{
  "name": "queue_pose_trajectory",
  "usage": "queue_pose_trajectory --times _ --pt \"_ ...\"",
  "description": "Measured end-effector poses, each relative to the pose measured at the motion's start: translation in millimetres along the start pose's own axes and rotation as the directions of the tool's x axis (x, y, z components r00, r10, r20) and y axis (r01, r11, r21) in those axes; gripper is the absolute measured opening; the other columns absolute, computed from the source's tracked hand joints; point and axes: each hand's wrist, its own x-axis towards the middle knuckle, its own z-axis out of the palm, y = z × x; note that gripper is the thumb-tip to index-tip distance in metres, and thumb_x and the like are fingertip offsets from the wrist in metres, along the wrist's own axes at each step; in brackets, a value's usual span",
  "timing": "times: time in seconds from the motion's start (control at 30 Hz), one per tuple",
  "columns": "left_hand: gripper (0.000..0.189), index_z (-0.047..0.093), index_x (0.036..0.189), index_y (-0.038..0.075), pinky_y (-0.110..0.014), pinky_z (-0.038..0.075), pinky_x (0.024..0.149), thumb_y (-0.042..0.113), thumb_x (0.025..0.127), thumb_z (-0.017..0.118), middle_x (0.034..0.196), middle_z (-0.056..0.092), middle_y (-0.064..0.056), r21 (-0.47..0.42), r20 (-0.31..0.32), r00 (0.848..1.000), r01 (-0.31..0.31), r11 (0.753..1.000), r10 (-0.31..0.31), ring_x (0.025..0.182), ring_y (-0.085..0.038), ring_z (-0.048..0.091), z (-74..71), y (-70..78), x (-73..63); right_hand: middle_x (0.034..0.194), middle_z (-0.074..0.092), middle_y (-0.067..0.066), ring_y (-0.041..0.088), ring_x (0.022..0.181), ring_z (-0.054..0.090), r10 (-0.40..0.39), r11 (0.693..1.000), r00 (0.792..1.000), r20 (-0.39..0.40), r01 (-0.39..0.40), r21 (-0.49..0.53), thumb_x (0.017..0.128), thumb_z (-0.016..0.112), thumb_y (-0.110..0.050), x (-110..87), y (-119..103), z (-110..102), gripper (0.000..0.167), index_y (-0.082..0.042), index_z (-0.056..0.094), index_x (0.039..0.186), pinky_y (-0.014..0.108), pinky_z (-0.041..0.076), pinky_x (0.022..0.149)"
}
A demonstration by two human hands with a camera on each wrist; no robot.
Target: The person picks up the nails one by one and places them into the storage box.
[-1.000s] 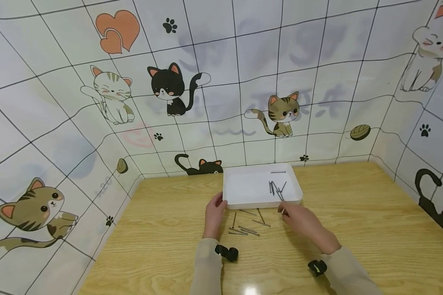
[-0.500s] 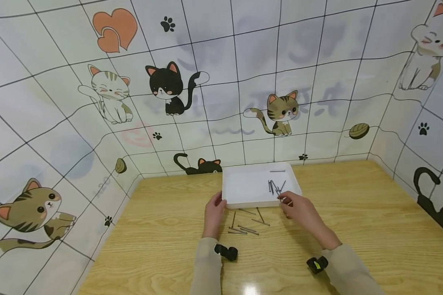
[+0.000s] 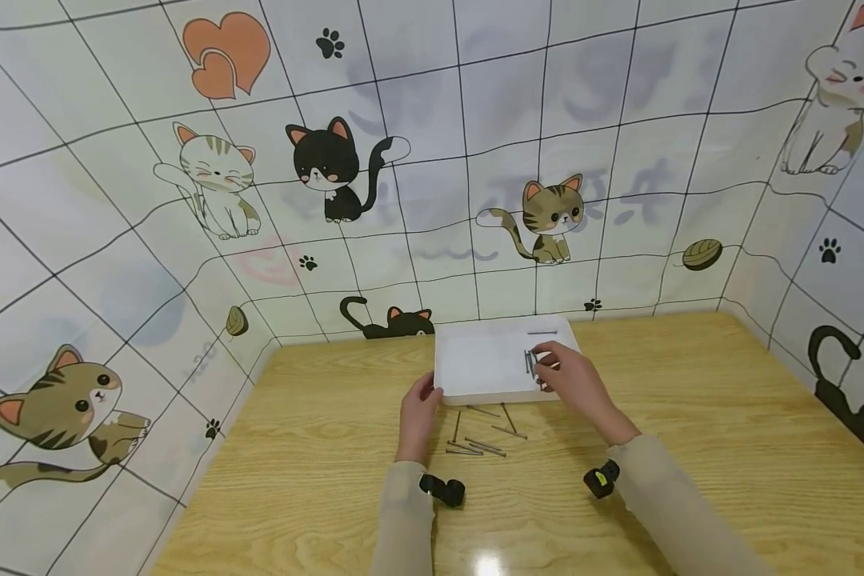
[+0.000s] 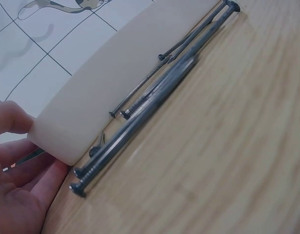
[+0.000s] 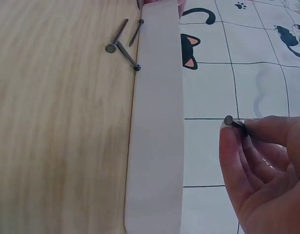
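Observation:
A shallow white tray (image 3: 482, 360) stands at the back of the wooden table with several steel nails in its right half, partly covered by my right hand. My left hand (image 3: 418, 418) grips the tray's front left corner, with the thumb at the rim in the left wrist view. Over the right part of the tray is my right hand (image 3: 572, 384). In the right wrist view, its thumb and fingers pinch a nail (image 5: 229, 120), head toward the camera. Several more nails (image 4: 135, 126) lie on the table along the tray's front wall.
A white cloth wall (image 3: 432, 160) with printed cats and a black grid rises right behind the tray. Bare wooden tabletop (image 3: 317, 464) extends to either side. Both wrists carry small black cameras.
My right hand has moved up and forward from the tray's front edge to over its inside, carrying a nail. My left hand has stayed at the tray's corner.

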Motion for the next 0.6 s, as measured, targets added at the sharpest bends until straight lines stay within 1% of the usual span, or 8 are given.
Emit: queue_pose_trajectory --times 0.17,0.2,0.23,0.3,0.4,0.43,0.6 --pt "0.04 0.051 0.127 0.016 -0.037 0.037 0.092 0.021 0.087 0.054 0.122 0.053 0.0 0.0 -0.003 1.0 -0.007 1.0 0.007 0.109 -0.016 0.048 -1.0 0.3 -0.3 0.093 0.062 0.016 0.022 0.069 0.063 -0.007 1.0 0.999 0.041 0.007 -0.019 0.088 0.054 -0.012 17.5 -3 1 0.029 -0.003 0.053 0.115 0.039 0.051 0.061" --pt "0.041 0.05 0.128 0.014 -0.038 0.037 0.093 0.02 0.088 0.053 0.123 0.052 -0.002 -0.001 0.001 1.0 -0.008 1.0 0.008 0.109 -0.018 0.048 -2.2 4.8 -3.2 0.093 0.062 0.016 0.022 0.069 0.063 -0.007 1.0 0.999 0.05 0.008 -0.023 0.088 0.054 -0.011 21.1 -4 2 0.028 -0.003 0.053 0.115 0.039 0.051 0.061" --pt "0.041 0.05 0.128 0.014 -0.038 0.036 0.093 0.02 0.088 0.054 0.123 0.052 -0.003 -0.005 0.002 1.0 -0.012 1.0 0.012 0.11 -0.018 0.048 -2.9 5.3 -3.5 0.093 0.063 0.016 0.022 0.069 0.063 -0.001 0.999 0.998 0.06 0.003 -0.033 0.088 0.054 -0.011 25.1 -4 4 0.027 -0.003 0.053 0.114 0.039 0.051 0.061" --pt "0.041 0.05 0.128 0.013 -0.039 0.037 0.092 0.019 0.088 0.054 0.123 0.052 -0.005 -0.005 0.002 1.0 -0.027 1.0 0.027 0.11 -0.019 0.048 -3.7 5.4 -4.0 0.093 0.063 0.017 0.025 0.069 0.064 0.015 0.999 0.996 0.084 -0.011 -0.053 0.088 0.054 -0.012 33.2 -7 6 0.027 -0.004 0.053 0.113 0.04 0.051 0.061" --pt "0.041 0.05 0.128 0.012 -0.039 0.037 0.092 0.019 0.088 0.054 0.122 0.052 -0.005 0.001 0.004 0.999 -0.033 0.999 0.033 0.109 -0.02 0.048 -2.5 4.9 -3.2 0.094 0.063 0.019 0.026 0.07 0.063 0.037 0.996 0.992 0.118 -0.028 -0.081 0.088 0.054 -0.01 45.8 -7 8 0.027 -0.002 0.053 0.113 0.041 0.051 0.063" --pt "0.041 0.05 0.127 0.013 -0.038 0.037 0.092 0.02 0.088 0.054 0.121 0.053 -0.003 0.004 0.002 0.999 -0.038 0.999 0.038 0.109 -0.019 0.048 -1.4 0.5 -0.4 0.094 0.063 0.019 0.027 0.07 0.063 0.053 0.995 0.991 0.126 -0.042 -0.087 0.087 0.054 -0.01 49.8 -7 9 0.027 -0.002 0.053 0.113 0.041 0.051 0.063" --pt "0.04 0.051 0.127 0.013 -0.037 0.038 0.091 0.02 0.088 0.053 0.12 0.054 -0.002 0.027 -0.007 0.999 -0.04 0.999 0.04 0.108 -0.017 0.049 0.0 1.2 0.4 0.097 0.061 0.02 0.025 0.071 0.063 0.111 0.992 0.982 0.155 -0.1 -0.077 0.087 0.055 -0.008 65.7 -2 21 0.03 0.0 0.053 0.115 0.038 0.051 0.064"
